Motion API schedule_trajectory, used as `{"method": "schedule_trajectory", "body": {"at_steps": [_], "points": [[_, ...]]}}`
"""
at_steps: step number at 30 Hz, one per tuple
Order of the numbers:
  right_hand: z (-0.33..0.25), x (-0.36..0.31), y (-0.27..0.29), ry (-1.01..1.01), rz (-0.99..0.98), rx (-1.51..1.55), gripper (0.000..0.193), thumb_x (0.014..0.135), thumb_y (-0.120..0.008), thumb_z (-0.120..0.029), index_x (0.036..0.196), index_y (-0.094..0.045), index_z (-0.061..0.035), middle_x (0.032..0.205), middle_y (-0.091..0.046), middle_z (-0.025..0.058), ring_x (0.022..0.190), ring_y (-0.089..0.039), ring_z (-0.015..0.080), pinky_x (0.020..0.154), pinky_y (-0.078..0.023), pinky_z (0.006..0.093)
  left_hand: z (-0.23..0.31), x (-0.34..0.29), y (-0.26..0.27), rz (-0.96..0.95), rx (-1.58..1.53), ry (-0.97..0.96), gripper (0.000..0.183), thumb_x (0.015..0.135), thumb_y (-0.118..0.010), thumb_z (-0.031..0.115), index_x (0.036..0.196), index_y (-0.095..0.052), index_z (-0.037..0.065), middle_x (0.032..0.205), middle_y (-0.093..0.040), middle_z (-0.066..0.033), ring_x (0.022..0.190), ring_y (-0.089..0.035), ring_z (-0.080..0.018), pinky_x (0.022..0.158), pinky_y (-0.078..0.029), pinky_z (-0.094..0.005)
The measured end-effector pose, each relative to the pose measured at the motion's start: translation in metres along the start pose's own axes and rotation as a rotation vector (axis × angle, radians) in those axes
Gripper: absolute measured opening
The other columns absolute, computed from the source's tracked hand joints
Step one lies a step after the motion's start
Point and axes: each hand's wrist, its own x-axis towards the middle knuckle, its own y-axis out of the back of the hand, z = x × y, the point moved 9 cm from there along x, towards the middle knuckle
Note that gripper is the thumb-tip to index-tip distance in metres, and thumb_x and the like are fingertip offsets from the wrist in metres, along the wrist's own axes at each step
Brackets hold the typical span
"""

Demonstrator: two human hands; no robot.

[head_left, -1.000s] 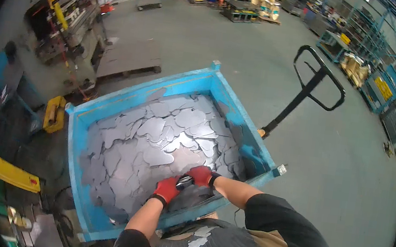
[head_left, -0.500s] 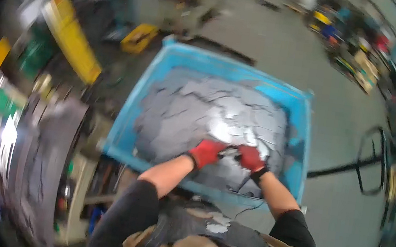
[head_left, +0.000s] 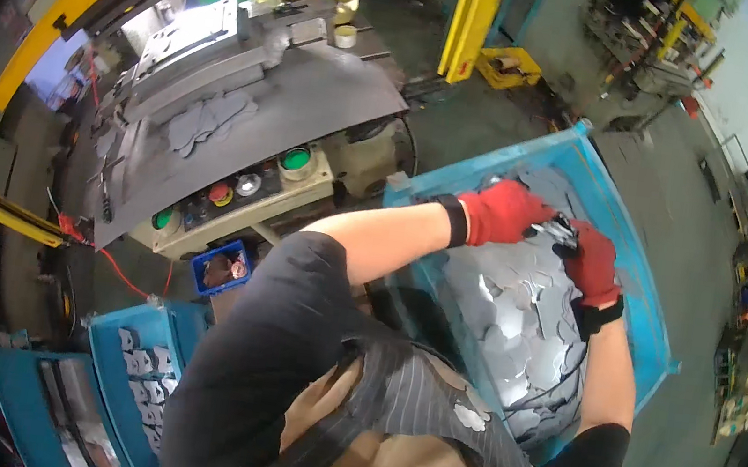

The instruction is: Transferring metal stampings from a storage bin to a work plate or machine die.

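Both my hands wear red gloves with black cuffs and are close together over the far part of a blue bin [head_left: 629,196]. The bin is heaped with flat grey metal pieces [head_left: 515,313], thin and irregular in outline. My left hand [head_left: 501,214] has its fingers curled in toward my right hand [head_left: 593,264], which is closed too. Something dark and shiny grey shows between the fingertips. The fingers partly hide it, so I cannot tell its kind or whether it lifts clear of the heap.
To the left, a press table [head_left: 318,84] carries loose grey pieces [head_left: 209,122]. A control box [head_left: 252,189] with green and red buttons is at its front. Blue bins [head_left: 113,317] sit at lower left, a yellow crate [head_left: 509,66] and yellow post [head_left: 473,25] beyond.
My view has swung left, bringing the press table into sight and shifting the bin to the right. My hands now sit over the bin's far part instead of its near part.
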Motion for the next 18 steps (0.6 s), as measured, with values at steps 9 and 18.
{"method": "schedule_trajectory", "body": {"at_steps": [9,18], "points": [[-0.174,0.223,-0.103,0.333,-0.129,0.194,0.032,0.069,-0.064,-0.016,0.101,-0.063,-0.0125,0.092,-0.064,0.0141,0.085,-0.060,0.0357,0.071,-0.048,0.0436,-0.169,-0.143,0.170,0.017,0.135,0.378,0.055,0.066,-0.067,0.026,0.119,-0.056,0.015,0.093,-0.063,-0.0119,0.086,-0.062,-0.0334,0.073,-0.050,-0.0441],[-0.325,0.399,-0.287,0.495,-0.577,0.446,0.036,0.059,-0.069,-0.020,0.092,-0.064,-0.0078,0.086,-0.065,0.0164,0.085,-0.060,0.0378,0.072,-0.047,0.0446,-0.343,-0.313,0.265,-0.038,0.065,0.814,0.053,0.064,-0.070,0.025,0.115,-0.060,0.013,0.095,-0.066,-0.0157,0.088,-0.061,-0.0366,0.077,-0.049,-0.0429]]}}
